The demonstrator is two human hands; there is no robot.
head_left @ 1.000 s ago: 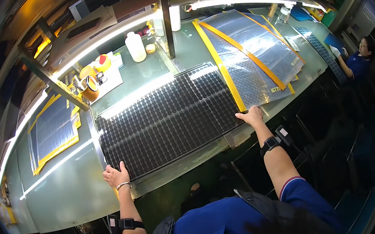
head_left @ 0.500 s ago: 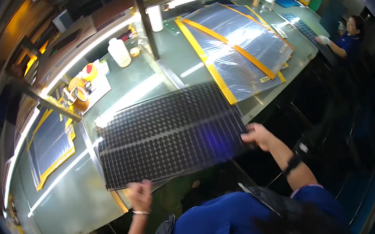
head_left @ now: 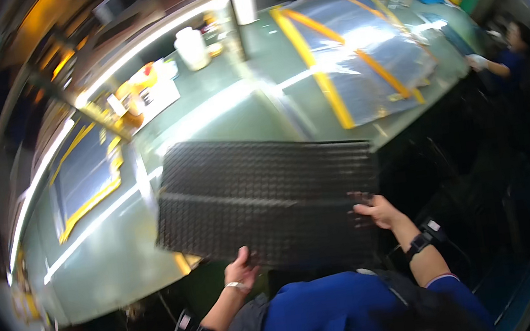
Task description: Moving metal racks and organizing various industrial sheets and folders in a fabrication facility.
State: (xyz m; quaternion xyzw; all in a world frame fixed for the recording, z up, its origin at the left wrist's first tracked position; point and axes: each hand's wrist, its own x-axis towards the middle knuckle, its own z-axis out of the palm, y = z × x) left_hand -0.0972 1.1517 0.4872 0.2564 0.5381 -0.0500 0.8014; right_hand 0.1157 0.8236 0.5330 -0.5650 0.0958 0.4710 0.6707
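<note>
A wide, dark rectangular sheet [head_left: 255,193] with a fine checkered pattern is in front of my body, tilted, at the near side of the bench. My left hand [head_left: 242,273] grips its near edge, thumb showing on top and the other fingers hidden beneath. At the right edge my right hand [head_left: 381,212] holds the same sheet, its thumb lying over the face. Motion smears the sheet's surface, and I cannot tell how thick it is.
A long pale-green bench [head_left: 102,254] runs across. On it are a clear film sheet with yellow tape [head_left: 358,59], a smaller taped sheet [head_left: 86,179], a white bottle [head_left: 191,49] and tape rolls [head_left: 133,106]. A metal post [head_left: 233,22] stands behind. Another person [head_left: 515,59] works at far right.
The checkered sheet has come off the bench toward my body and turned, its right side now nearer me. My left hand has shifted right along the near edge. The view has swung left.
</note>
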